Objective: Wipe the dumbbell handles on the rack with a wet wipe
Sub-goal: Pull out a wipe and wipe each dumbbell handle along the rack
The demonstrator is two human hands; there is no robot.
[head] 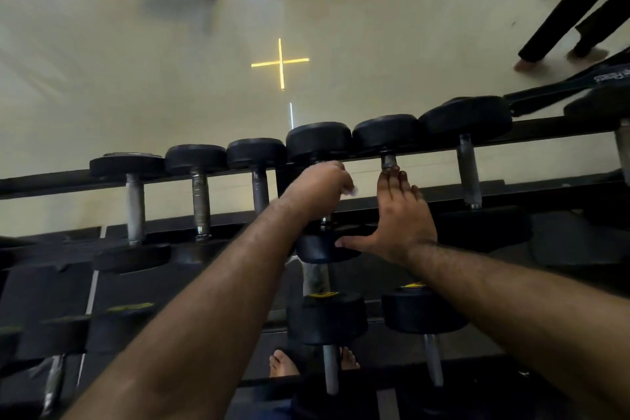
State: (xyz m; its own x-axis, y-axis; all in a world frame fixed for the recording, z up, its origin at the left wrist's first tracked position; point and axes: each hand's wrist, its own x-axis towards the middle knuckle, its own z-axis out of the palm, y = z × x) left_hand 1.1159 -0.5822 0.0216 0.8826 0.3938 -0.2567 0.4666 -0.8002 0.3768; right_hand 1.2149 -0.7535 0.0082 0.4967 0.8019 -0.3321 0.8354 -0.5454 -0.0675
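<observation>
A black rack (443,143) runs across the view with a row of dumbbells laid over its two upper rails, black heads at the far rail and bare metal handles spanning the gap toward the near rail. The left hand (317,191) is curled over the handle of the dumbbell (318,141) near the middle of the row, fingers wrapped down around the bar so that the bar itself is mostly hidden; a small white scrap of wet wipe (353,190) pokes out at the fingertip side of that fist. The right hand (402,215) lies flat and relaxed on the neighbouring dumbbell (385,133) just to the right, fingers straight along its handle with the tips near the far head, thumb stretched sideways toward the near head of the gripped dumbbell. Three more dumbbells sit further left along the rails and one further right, their handles uncovered. A lower shelf of the rack holds larger dumbbells with yellow markings. Beyond the rack lies a pale glossy floor (136,78) with a yellow cross (280,61) marked on it, and another person's legs (572,10) stand at the top right.
</observation>
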